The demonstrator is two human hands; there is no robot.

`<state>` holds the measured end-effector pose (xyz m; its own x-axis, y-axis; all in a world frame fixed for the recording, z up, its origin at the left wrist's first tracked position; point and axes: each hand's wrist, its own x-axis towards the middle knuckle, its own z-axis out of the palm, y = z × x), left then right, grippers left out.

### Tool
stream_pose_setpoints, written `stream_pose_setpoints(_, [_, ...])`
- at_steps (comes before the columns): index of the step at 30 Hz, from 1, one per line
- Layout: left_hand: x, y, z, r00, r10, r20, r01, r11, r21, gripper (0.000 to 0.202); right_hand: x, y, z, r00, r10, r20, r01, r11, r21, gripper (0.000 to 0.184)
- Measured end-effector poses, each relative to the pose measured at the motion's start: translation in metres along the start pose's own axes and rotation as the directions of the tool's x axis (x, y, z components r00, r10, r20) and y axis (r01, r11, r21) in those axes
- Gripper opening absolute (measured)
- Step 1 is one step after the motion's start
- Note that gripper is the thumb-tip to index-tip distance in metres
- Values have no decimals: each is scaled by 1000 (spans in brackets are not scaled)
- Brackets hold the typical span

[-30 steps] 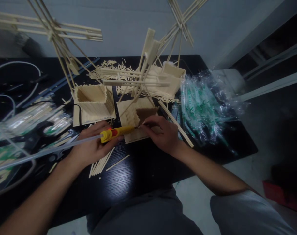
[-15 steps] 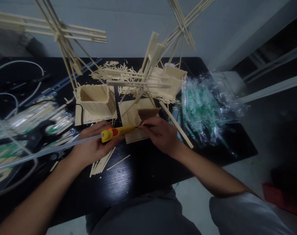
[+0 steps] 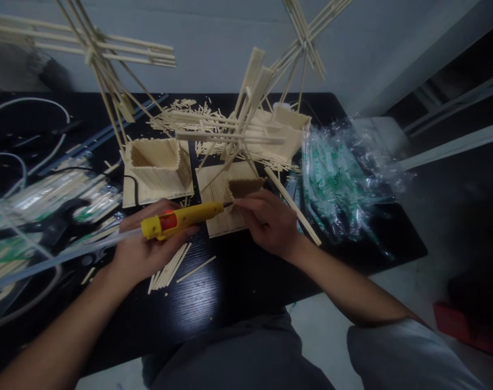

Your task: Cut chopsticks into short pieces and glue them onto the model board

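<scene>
My left hand (image 3: pixel 149 246) is closed around a yellow hot glue gun (image 3: pixel 183 218), with a long translucent glue stick (image 3: pixel 104 239) running out of its back end. The gun's metal nozzle points right, close to the fingertips of my right hand (image 3: pixel 268 222). Those fingers are pinched together; whatever lies between them is too small or hidden to make out. Beneath both hands is a flat base of thin wooden sticks (image 3: pixel 211 184), bearing a small stick-walled box (image 3: pixel 246 188) partly covered by my right hand.
Left of the base stands another stick box (image 3: pixel 155 157). Windmill-like stick frames (image 3: pixel 240 130) rise behind. Loose sticks (image 3: pixel 169 271) lie near the front, cut pieces (image 3: pixel 185 116) at the back. Plastic-bagged sticks (image 3: pixel 331 173) are at right; a white cable (image 3: pixel 27 103) loops at left.
The glue gun has drawn back a little to the left and turned, so more of its body shows. My left hand shifted left with it; my right hand stays almost in place.
</scene>
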<state>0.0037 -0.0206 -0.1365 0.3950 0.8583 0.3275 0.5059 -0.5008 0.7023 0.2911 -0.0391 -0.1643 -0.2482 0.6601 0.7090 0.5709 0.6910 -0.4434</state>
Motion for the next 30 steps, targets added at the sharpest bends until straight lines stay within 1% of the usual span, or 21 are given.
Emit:
stream_pose_setpoints(4, [1,2,0,1000,-1,-3,1,1000,0,17,1,0,0,1000,-14,-11,14,1000,9,27])
stream_pose_setpoints(7, [1,1,-1,1000,-4,3,4,999,33,19,0,1,-1,1000,-13,-1,13,1000,0,30])
stream_pose_setpoints(10, [1,1,-1,1000,-12,3,12,998,68,24,-1,2,-2,1000,-6,8,6,1000,-30,30])
stream_pose_setpoints(16, [5,-1,2,998,50,-26,-49,997,53,29,-1,1,-2,1000,-12,-9,11,1000,-23,31])
stream_pose_setpoints(23, [7,-4,2,1000,-29,9,29,999,28,28,1,0,-3,1000,-23,-11,23,1000,-1,32])
stream_pose_setpoints(26, [5,-9,2,997,-67,45,65,996,54,30,2,0,-3,999,-24,-24,24,1000,-9,29])
stream_pose_setpoints(28, [4,-11,2,995,-76,63,70,994,87,35,2,0,-3,999,-31,-28,31,999,-18,28])
stream_pose_setpoints(30, [4,-13,2,996,-60,70,53,994,97,39,2,0,-3,999,-34,-26,34,999,-23,26])
